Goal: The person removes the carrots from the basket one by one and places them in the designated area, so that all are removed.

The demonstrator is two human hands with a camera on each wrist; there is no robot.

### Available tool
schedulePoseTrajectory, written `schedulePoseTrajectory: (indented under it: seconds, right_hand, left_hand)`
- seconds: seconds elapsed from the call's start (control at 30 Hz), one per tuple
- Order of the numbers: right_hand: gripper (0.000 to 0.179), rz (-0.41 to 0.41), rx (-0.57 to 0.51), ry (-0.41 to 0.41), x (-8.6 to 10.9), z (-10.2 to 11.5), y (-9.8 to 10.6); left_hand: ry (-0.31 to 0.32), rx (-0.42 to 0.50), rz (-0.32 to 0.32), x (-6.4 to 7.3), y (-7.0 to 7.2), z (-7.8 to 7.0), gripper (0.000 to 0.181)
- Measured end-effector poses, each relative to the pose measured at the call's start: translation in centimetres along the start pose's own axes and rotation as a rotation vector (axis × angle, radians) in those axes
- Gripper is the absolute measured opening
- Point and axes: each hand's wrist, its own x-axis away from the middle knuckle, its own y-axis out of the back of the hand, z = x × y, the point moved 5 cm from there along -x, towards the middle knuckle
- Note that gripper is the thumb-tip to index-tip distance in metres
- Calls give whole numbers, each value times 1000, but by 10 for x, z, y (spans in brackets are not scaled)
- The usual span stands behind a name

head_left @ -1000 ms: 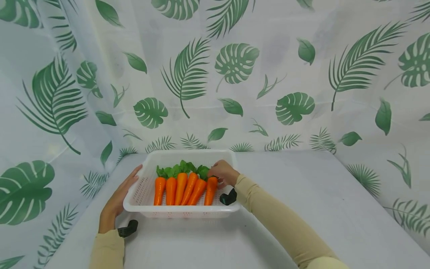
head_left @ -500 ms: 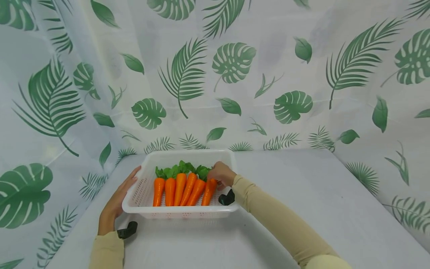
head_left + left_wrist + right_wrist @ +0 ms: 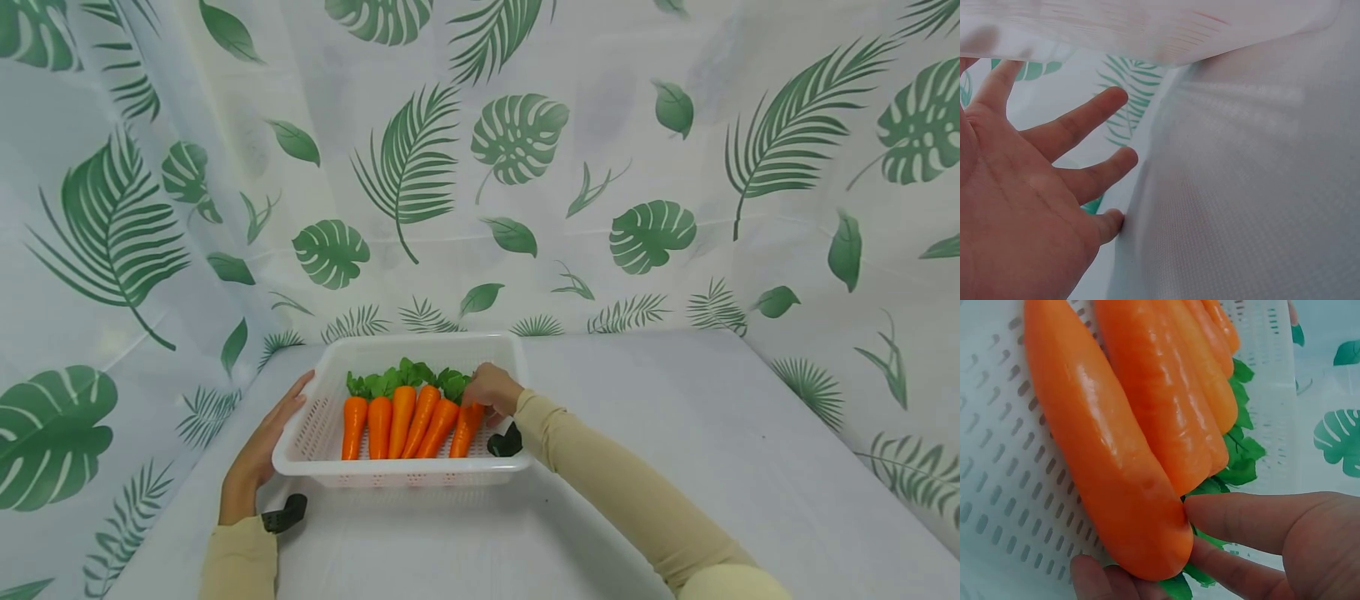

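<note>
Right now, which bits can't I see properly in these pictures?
- Head view: the top end of the rightmost smooth orange carrot, covered by the right hand.
- Head view: the rest of the beige fabric left sleeve, cut off by the bottom edge.
- Left wrist view: most of the white perforated plastic basket, cut off by the top edge.
- Right wrist view: that carrot's thin tip, cut off by the top edge.

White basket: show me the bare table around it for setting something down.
Free: table right of the basket, between the right sleeve and leaf-print curtain; also in front, between both sleeves. Crowded: inside, six carrots and the right hand; beside the left wall, the left hand.
</note>
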Motion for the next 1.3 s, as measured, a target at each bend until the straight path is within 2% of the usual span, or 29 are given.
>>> schedulePoseTrajectory:
  seconds: [0.2,0.5,0.87,1.17,1.3]
  right_hand:
    - [39,11,21,-1,1,0,-1]
    - [21,-7,71,41,0,4,1]
    - [19,-3,-7,67,-1,3,2]
    - [13,13,-123,117,2,7,7]
    - [16,30,-167,128,1,11,10]
  left_hand:
    - [-2,4,8,1,-1,-1,67]
    - [-16,2,8,-2,1,-2,67]
    - [-4,4,-5,-2,0,1,67]
    - [12,-9,-19,-2,-2,1,69]
    - [12,-12,-17,-3,0,1,69]
